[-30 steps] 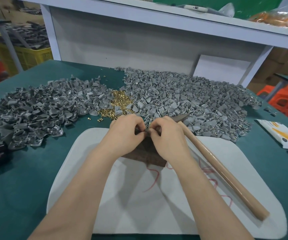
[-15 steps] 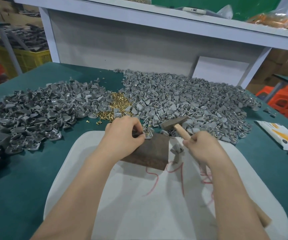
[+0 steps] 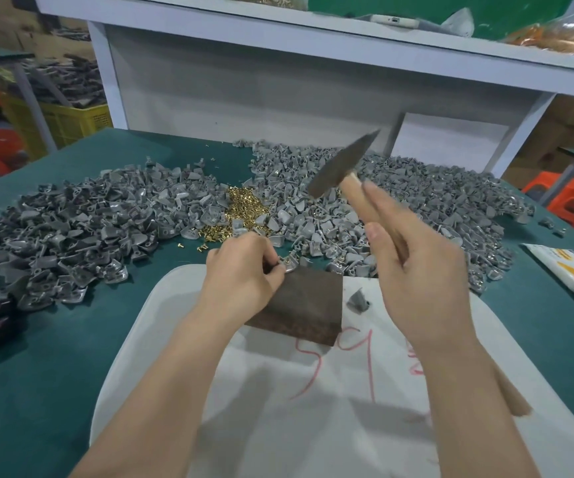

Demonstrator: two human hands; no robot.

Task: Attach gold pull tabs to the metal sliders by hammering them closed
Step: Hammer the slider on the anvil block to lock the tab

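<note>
**Hammer [image 3: 344, 163] raised above the block [image 3: 306, 305]**

Half a second earlier the hammer's head lay low by the far edge of the block. By this moment the right hand [image 3: 423, 270] had swung it up into the air, while the left hand [image 3: 240, 274] had stayed at the block's far left corner.

The green worktop [image 3: 54, 391] carried a white mat [image 3: 313, 443] marked with red scrawl. Beyond the mat, grey sliders [image 3: 72, 229] lay in two broad heaps, one at the left and one at the right.

The hammer had a dark metal head on a pale wooden handle. The head's long axis ran from lower left to upper right, with its tapered end pointing up and away. The handle slanted down towards the person, and its butt showed below the right forearm. The right grip was wrapped loosely round the handle close under the head. Its fingers were blurred, and one lay stretched along the wood.

The brown block sat on the mat's far edge. A small pile of gold pull tabs [image 3: 244, 208] lay between the two heaps.

The left grip was closed in a pinch on one slider [image 3: 287, 265], which was grey with a glint of gold. It was held against the block's far left corner.

A loose piece [image 3: 358, 300] lay on the mat just right of the block.
</note>
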